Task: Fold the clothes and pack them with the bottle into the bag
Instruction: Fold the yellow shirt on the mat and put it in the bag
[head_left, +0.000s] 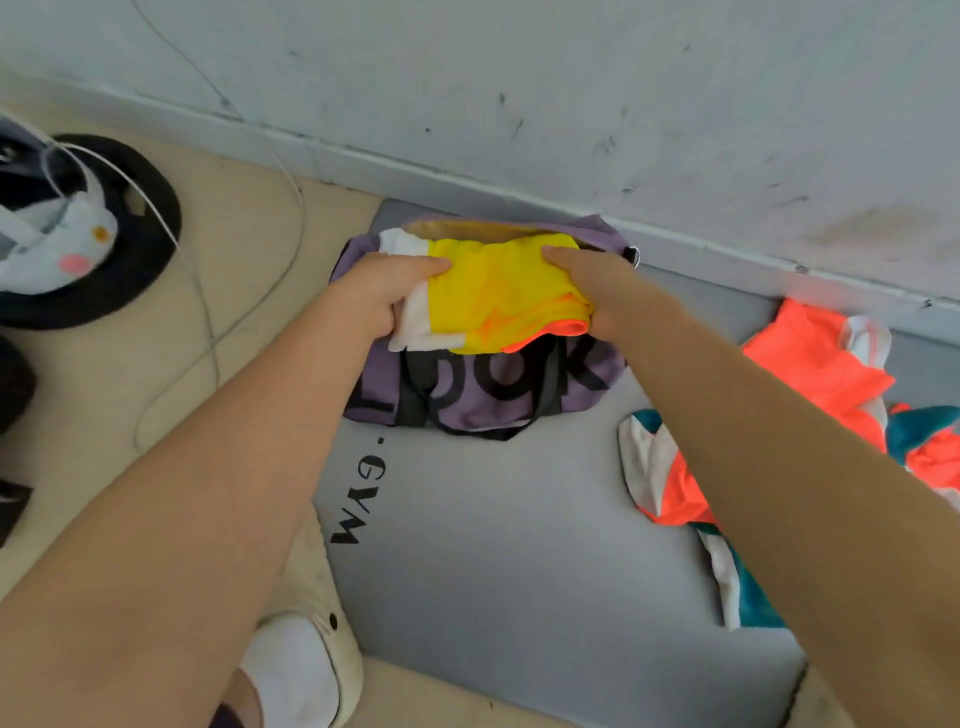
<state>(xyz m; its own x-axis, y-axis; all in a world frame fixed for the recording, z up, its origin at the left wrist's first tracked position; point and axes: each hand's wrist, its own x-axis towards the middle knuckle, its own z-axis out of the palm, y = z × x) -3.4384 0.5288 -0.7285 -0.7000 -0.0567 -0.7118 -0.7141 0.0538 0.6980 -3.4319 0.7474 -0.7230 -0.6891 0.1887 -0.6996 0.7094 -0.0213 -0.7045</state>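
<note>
From the head view, both arms reach forward. The left hand (387, 291) and right hand (592, 283) each grip an end of the folded yellow garment (498, 291) over the open purple bag (483, 395), which lies on the grey mat (519, 545) by the wall (571, 78). Unfolded orange clothes (810, 364) lie right, near the mat's edge.

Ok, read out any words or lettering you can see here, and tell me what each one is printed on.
"GYM", black letters on the grey mat, with a small mark before the G.
"L OOK", large black letters on the purple bag; partly covered by its straps, so this reading is uncertain.
No other text is visible.
</note>
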